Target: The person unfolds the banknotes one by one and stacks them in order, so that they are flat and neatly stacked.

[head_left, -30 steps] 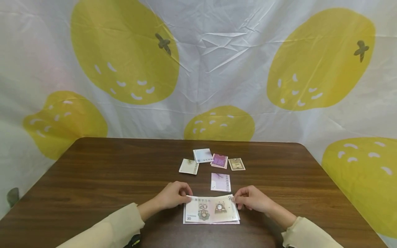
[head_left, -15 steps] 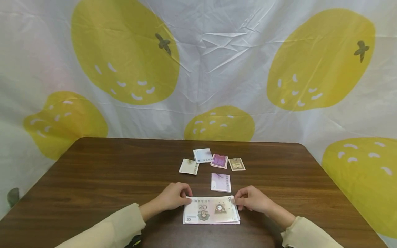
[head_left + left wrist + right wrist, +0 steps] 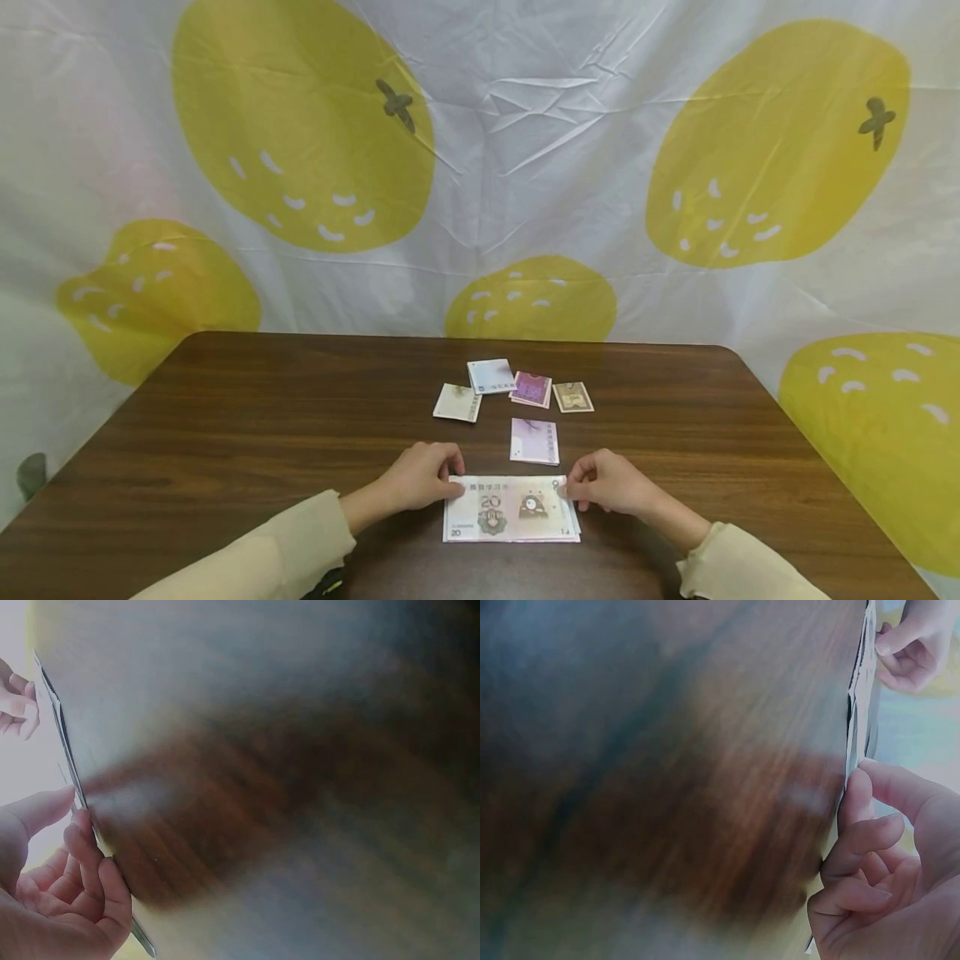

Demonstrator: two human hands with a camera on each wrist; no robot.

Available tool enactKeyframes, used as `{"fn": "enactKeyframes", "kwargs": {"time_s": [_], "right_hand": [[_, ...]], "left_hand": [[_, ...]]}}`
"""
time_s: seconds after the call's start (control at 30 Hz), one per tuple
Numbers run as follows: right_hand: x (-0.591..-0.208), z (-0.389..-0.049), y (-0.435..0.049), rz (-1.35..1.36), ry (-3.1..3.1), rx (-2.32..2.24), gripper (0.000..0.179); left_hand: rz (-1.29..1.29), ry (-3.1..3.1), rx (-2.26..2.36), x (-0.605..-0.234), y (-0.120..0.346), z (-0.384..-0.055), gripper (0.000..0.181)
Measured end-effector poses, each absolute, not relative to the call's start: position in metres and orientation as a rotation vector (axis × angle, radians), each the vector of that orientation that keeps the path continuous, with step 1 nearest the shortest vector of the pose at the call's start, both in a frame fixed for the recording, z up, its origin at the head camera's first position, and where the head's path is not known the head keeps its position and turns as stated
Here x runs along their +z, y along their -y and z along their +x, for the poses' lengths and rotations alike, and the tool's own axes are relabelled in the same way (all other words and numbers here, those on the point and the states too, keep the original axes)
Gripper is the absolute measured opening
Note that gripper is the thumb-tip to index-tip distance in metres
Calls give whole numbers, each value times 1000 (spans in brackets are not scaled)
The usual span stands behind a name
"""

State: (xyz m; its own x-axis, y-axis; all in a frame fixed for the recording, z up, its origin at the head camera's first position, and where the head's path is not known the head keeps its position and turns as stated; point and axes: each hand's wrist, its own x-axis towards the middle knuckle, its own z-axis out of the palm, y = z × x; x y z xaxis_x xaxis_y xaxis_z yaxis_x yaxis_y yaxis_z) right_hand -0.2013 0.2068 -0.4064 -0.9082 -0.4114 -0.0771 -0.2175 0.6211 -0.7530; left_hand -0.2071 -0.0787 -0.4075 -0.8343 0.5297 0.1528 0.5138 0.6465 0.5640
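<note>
Settled flatter and a touch further left since the earlier frame, the top banknote (image 3: 510, 510), marked 20, now lines up with the left edge of the notes beneath (image 3: 577, 528) in the head view, though at the right their edges peek out past it; both hands are in nearly the same places; the stack lies at the near part of the brown worktop (image 3: 262, 433), the left hand (image 3: 420, 477) pinching its far left corner and the right hand (image 3: 613, 483) pinching its far right corner; just beyond the stack lies a folded lilac note (image 3: 534, 441), and further back a whitish one (image 3: 457, 402), a pale blue one (image 3: 491, 376) touching it, a magenta one (image 3: 532, 389) and a small brown one (image 3: 573, 397); behind hangs a white cloth (image 3: 540, 167) printed with yellow fruit. Seen from the left wrist, the notes stand edge-on, thin and overexposed, with the left thumb on one side and fingers on the other; the right hand shows at upper left. Seen from the right wrist, several paper edges lie close together between the right thumb and forefinger, the other fingers curled below; the left hand shows at upper right.
</note>
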Motion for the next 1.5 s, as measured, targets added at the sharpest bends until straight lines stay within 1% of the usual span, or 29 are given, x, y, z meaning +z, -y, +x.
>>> {"fn": "enactKeyframes", "kwargs": {"time_s": [0.37,0.77,1.07,1.33,1.5], "right_hand": [[-406,-205,-210,-508,-2567,-1224,10],[-398,-218,-210,-584,-2536,-1330,13],[-390,-241,-206,-500,-2586,-1385,14],[-389,-261,-202,-358,-2629,-1458,20],[-390,-273,-202,-322,-2647,-1488,20]], "left_hand": [[892,-2842,1018,-406,80,-210,16],[924,-2908,1105,-398,79,-218,10],[841,-3038,1170,-391,78,-240,12],[707,-3096,1182,-389,77,-262,8],[688,-3116,1163,-390,76,-273,8]]}}
